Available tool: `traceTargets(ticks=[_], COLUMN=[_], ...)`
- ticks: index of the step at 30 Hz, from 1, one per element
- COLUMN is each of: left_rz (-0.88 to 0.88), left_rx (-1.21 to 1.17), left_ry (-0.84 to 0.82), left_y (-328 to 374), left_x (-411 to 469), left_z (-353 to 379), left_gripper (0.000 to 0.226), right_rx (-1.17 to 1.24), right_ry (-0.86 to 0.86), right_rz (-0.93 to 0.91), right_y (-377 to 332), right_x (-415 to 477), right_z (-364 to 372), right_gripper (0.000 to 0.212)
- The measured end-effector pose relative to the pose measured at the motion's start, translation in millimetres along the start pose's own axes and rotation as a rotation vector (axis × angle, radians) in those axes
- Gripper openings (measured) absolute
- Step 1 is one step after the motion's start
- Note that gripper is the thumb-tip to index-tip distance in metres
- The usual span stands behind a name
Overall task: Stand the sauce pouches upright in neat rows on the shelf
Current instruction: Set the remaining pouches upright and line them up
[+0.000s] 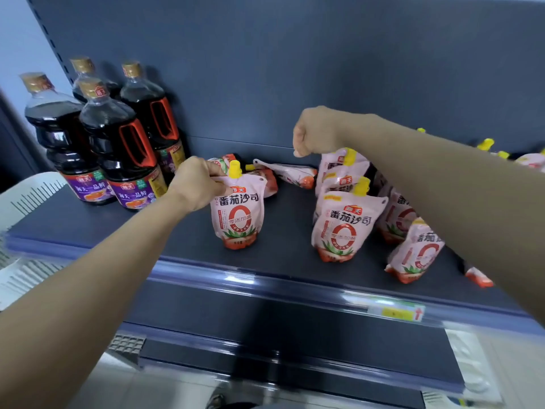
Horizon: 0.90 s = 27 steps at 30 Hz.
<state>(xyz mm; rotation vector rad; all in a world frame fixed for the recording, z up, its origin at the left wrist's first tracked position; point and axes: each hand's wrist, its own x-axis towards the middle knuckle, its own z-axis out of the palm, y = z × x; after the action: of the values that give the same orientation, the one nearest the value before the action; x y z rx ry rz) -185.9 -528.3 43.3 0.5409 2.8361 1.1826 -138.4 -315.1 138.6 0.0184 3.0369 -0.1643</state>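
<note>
Soy bottles (118, 143) left, fallen pouches (292, 174) behind, left hand (197, 184) pinching upright pouch (239, 219), right hand (318, 134) grip unclear

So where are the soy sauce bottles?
In the head view, the soy sauce bottles stand at the far left of the shelf, beside the left hand pinching a tomato sauce pouch.
</note>
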Motion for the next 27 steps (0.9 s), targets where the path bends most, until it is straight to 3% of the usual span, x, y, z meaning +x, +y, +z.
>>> traceTargets(ticks=[9, 20, 27], left_rz=[0.008, 0.074, 0.068], left_rx=[-0.061, -0.128, -0.132], left_ry=[-0.076, -0.203, -0.235], left_y=[-54.3, -66.7, -65.1], left_x=[50.0, 72.8, 75.9], left_z=[-43.3, -51.5, -52.2], left_gripper=[0.005, 0.008, 0.01], right_rx=[-0.085, -0.08, -0.191], right_ry=[-0.073, -0.136, 0.061], right_rz=[0.093, 0.239, 0.251], right_y=[-21.6, -21.8, -19.1], right_x=[99.3, 160.9, 169.3], right_z=[44.7, 98.3, 95.8], right_gripper=[0.027, 0.028, 0.017])
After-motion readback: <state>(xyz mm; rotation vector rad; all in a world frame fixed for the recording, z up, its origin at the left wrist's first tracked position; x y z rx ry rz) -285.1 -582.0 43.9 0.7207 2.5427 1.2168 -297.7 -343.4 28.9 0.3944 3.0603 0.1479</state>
